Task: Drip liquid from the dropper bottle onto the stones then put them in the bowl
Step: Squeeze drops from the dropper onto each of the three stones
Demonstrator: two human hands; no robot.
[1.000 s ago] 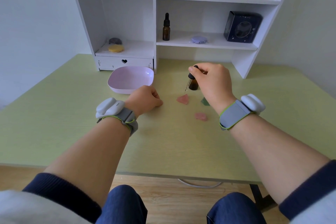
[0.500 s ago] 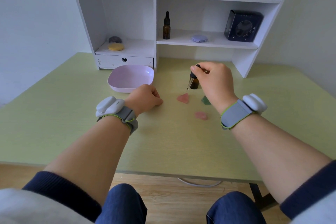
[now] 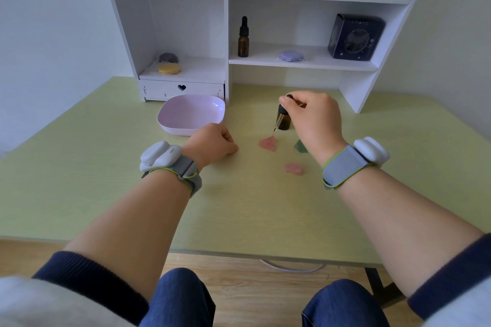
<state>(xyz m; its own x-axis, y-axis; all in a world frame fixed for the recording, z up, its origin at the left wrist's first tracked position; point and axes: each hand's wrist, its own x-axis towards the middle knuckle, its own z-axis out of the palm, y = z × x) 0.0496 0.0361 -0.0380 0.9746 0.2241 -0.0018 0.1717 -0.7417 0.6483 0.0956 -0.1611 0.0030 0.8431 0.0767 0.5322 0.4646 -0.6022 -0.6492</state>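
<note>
Lowering again, my right hand (image 3: 316, 117) pinches the dropper (image 3: 281, 117), its tip just above the pink stone (image 3: 268, 144) on the surface (image 3: 106, 167). My left hand (image 3: 212, 142) rests closed, empty. If I squeeze too hard, liquid may miss the stone.

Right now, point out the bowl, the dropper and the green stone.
bowl (image 3: 170, 117): head view, left inner wall.
dropper (image 3: 282, 109): head view, black collar under the bulb.
green stone (image 3: 299, 145): head view, visible left part.
</note>
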